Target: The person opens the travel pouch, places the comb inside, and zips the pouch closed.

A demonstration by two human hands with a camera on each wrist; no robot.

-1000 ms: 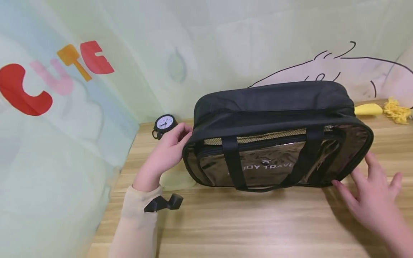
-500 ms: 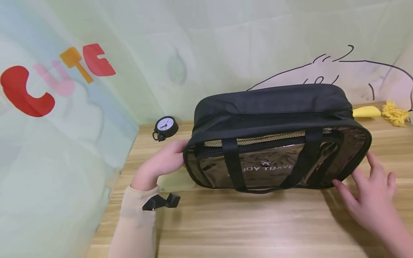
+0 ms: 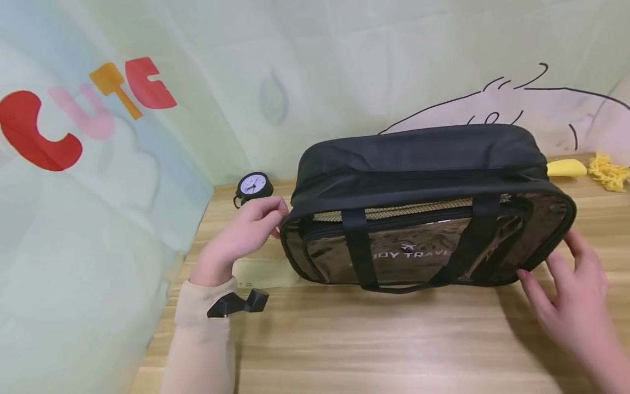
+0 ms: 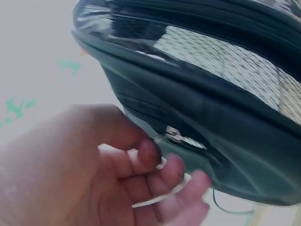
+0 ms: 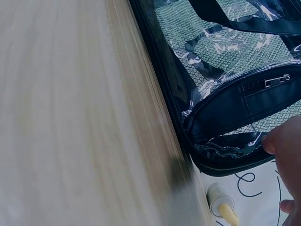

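A black travel bag (image 3: 418,153) with a clear front panel and two webbing handles (image 3: 359,251) stands on the wooden table. My left hand (image 3: 246,230) is at its left side, thumb and fingers curled. In the left wrist view, the thumb tip (image 4: 150,153) is at the metal zipper pull (image 4: 175,133) on the bag's side, and the fingers seem to pinch its end. My right hand (image 3: 571,290) holds the lower right corner, thumb on the front edge, other fingers along the side. The zip's far run is hidden from the head view.
A small round black clock (image 3: 254,185) stands behind my left hand. A pale green flat item (image 3: 268,272) lies by the bag's left end. To the right are a yellow object (image 3: 567,167) and yellow yarn (image 3: 609,172). A printed cloth (image 3: 315,82) hangs behind.
My left hand went down along the bag's left side, baring the clock, then came back up and slightly outward. My right hand keeps its hold on the corner; the bag hardly moves.
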